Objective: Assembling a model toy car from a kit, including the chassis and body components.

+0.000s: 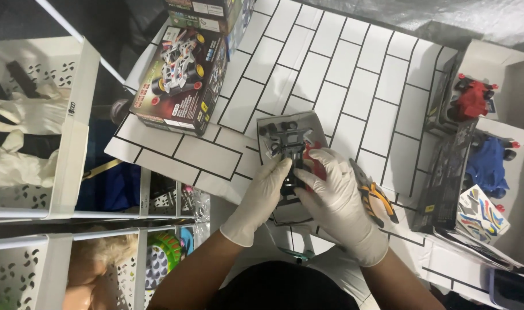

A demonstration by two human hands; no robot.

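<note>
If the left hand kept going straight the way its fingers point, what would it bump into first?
The left hand points up and to the right, fingertips already on the small black toy-car chassis over the grey tray. So it meets the chassis first, though depth is unclear.

Small black toy-car chassis (pixel 292 166): dark frame with red part at its 3 o'clock, pinched between both gloved hands | grey parts tray (pixel 290 135): flat, tilted, black wheels at its 11 o'clock, directly beneath chassis, table centre

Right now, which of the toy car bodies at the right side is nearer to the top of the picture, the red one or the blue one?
The red car body, sitting in the white open box. The blue car body lies below it, closer to the sticker sheet.
</note>
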